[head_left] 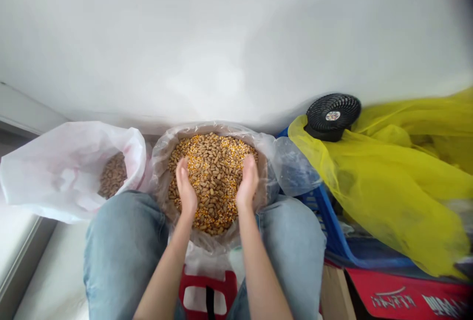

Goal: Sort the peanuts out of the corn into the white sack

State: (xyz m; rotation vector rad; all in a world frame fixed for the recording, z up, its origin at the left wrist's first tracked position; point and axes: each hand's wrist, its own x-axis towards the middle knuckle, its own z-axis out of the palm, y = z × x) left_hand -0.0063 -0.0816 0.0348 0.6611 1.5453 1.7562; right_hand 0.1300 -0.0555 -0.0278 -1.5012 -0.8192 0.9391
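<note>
Between my knees stands a clear plastic bag (159, 162) with its mouth wide apart. It holds yellow and pale corn kernels (192, 148) with tan, oblong pieces that look like peanuts (211, 174) heaped down the middle. My left hand (185, 186) is at the left side of this mix, fingers stretched out and palm turned inward. Facing it from the right side, my right hand (248, 182) has its fingers extended too. Neither hand shows anything in it. Motion blurs both slightly, and I cannot tell whether they touch the grain.
At left, a white sack (48, 162) lies gaping with brown pieces (113, 176) inside. To the right, yellow mesh (391, 182) and a black fan (332, 115) rest on a blue basket (338, 238). A red box (410, 293) is below; a white wall (221, 39) rises behind.
</note>
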